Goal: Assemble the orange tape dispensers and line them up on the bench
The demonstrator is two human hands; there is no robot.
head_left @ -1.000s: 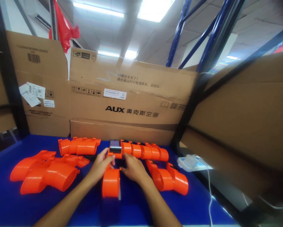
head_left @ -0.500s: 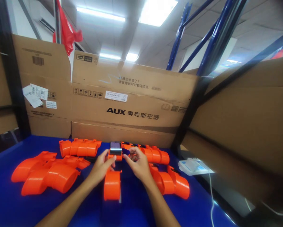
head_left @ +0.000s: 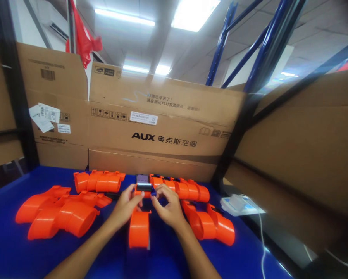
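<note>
My left hand (head_left: 128, 203) is closed on an orange tape dispenser (head_left: 139, 229), its thumb lying on the front. A toothed metal strip (head_left: 144, 186) runs along the dispenser's far end, and its curved orange band hangs toward me. My right hand (head_left: 168, 204) pinches a small dark blue piece (head_left: 153, 191) against the right side of that end. How the piece sits there is partly hidden by the fingers. Just behind the strip is a flat device with a greyish screen (head_left: 142, 178), like a phone.
Orange dispensers lie in groups on the blue tabletop (head_left: 104, 255): front left (head_left: 60, 217), back left (head_left: 100, 182), back right (head_left: 188, 190) and front right (head_left: 210, 224). A pale plastic box (head_left: 240, 204) with a white cable stands at the right edge. Cardboard walls (head_left: 162, 128) enclose the table.
My right hand has brought the dark blue piece closer, from slightly apart to against the dispenser's right side. Its fingers have curled in more. My left hand keeps its hold.
</note>
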